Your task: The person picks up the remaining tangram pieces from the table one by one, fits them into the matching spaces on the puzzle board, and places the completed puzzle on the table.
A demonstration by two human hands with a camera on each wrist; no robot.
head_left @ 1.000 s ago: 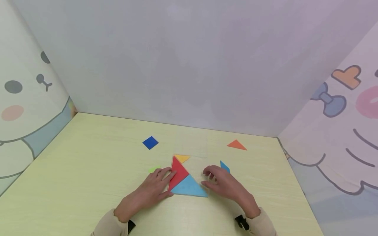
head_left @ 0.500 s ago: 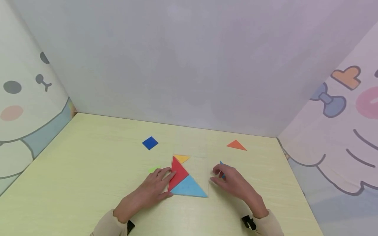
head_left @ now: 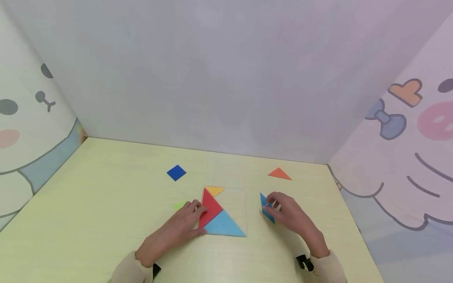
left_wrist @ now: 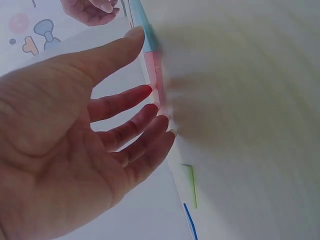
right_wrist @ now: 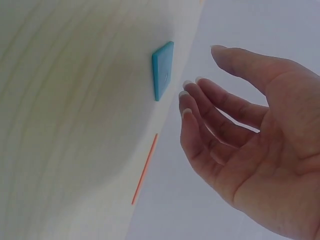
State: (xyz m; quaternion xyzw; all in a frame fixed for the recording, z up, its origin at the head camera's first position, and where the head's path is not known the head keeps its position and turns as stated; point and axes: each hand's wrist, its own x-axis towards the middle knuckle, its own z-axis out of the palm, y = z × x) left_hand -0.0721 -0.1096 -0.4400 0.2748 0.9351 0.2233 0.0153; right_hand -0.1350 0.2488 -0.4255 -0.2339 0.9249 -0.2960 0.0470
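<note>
My left hand (head_left: 180, 222) rests at the left side of a clear square tray (head_left: 238, 202), fingertips at the red triangle (head_left: 213, 210) and thumb by the tray's lower left corner. A large light-blue triangle (head_left: 225, 226) and a small yellow triangle (head_left: 215, 190) also lie in the tray. My right hand (head_left: 291, 212) hovers over a blue parallelogram (head_left: 263, 201) right of the tray, partly covering it in the head view. In the right wrist view, its loosely bent fingers (right_wrist: 200, 120) are apart from the parallelogram (right_wrist: 163, 72) and hold nothing.
A dark-blue square (head_left: 176, 173) lies at the back left of the table (head_left: 106, 196). An orange triangle (head_left: 280, 174) lies at the back right. A light-green piece (head_left: 179, 205) is partly hidden behind my left hand. Walls with cartoon prints enclose the table.
My right hand has moved right, from beside the tray to over the blue parallelogram. My left hand stays at the tray, and the head view has shifted slightly.
</note>
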